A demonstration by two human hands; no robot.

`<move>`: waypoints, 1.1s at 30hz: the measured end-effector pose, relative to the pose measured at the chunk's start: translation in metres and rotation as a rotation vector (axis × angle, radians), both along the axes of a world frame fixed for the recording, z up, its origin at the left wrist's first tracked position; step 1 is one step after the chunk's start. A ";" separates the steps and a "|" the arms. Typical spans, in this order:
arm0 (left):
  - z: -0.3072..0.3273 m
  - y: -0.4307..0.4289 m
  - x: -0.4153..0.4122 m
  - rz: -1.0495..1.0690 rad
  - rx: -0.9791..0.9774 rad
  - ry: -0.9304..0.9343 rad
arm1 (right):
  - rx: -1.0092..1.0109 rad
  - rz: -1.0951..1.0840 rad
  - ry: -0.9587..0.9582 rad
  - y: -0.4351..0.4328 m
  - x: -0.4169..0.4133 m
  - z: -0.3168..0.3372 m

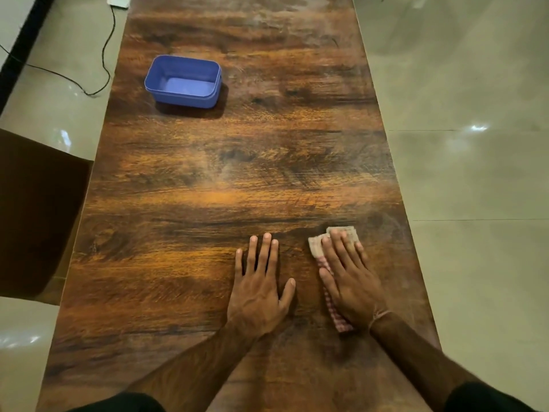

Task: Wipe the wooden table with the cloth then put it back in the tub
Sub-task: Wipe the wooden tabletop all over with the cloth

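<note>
Around your bench, glossy pale grey-beige floor tiles fill both sides of the view. On your right, thin dark grout lines cross the tiles, and a bright patch of reflected light sits on one of them. Softer glare spots show on the floor to your left. A thin black cable loops over the left tiles and runs up to a white object cut off at the top edge. A broad black strip crosses the far left corner diagonally. A dark brown piece of furniture stands just beside the bench's left edge; its kind cannot be told.
</note>
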State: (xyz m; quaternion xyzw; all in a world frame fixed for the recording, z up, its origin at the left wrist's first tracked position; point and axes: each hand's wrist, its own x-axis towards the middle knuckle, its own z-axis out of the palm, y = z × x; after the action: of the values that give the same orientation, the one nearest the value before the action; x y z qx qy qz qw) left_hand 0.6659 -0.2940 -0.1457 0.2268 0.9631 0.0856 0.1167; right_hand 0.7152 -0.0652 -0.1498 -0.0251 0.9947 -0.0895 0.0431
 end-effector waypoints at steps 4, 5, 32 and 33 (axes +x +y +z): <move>0.001 0.000 -0.002 0.005 0.019 0.007 | -0.029 -0.162 -0.033 0.042 -0.018 0.001; 0.001 -0.001 -0.003 0.004 0.023 0.011 | -0.029 -0.244 -0.058 0.046 -0.024 0.001; -0.003 0.002 -0.033 -0.054 0.041 0.034 | -0.010 -0.197 0.024 0.023 -0.008 -0.006; -0.003 0.002 -0.033 -0.053 0.040 0.034 | -0.026 -0.295 0.024 0.020 -0.014 -0.007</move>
State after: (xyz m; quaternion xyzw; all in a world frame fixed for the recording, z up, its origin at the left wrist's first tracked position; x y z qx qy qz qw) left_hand 0.6331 -0.2922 -0.1486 0.2557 0.9568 0.0977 0.0977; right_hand 0.7016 -0.0450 -0.1563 0.1199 0.9868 -0.1075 0.0173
